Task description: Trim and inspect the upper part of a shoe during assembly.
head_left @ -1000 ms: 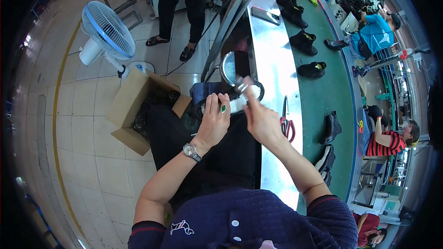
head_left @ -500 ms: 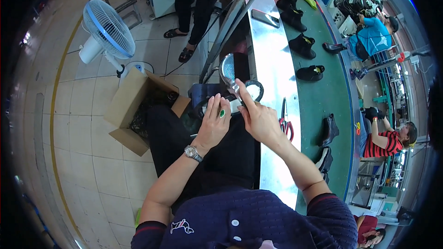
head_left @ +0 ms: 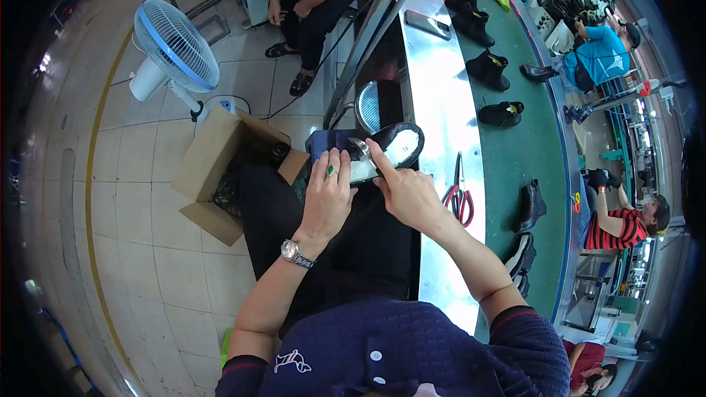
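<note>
A black shoe upper with a white underside [head_left: 402, 147] lies bottom up above my lap, its rounded end pointing away to the right. My left hand [head_left: 328, 198], fingers held together, presses over its near left part and steadies it. In my right hand [head_left: 409, 195] is a metal hand tool with a curved silver head [head_left: 359, 148]; the index finger stretches along it. The tool's head rests over the shoe beside my left fingertips. My right fingers hide its handle, so its exact kind cannot be told. A dark blue block [head_left: 321, 141] sits behind my left fingers.
A round mesh-faced device [head_left: 368, 106] stands just beyond the shoe. Red-handled pincers [head_left: 459, 202] and a phone [head_left: 428, 24] lie on the metal ledge [head_left: 448, 265]. Black shoes [head_left: 488, 70] line the green belt [head_left: 507, 169]. An open carton [head_left: 213, 154] and a fan [head_left: 176, 44] stand left. A person sits ahead.
My right hand has brought the tool's head down and left, onto the shoe. The shoe's white underside shows more now. My left hand has shifted slightly left.
</note>
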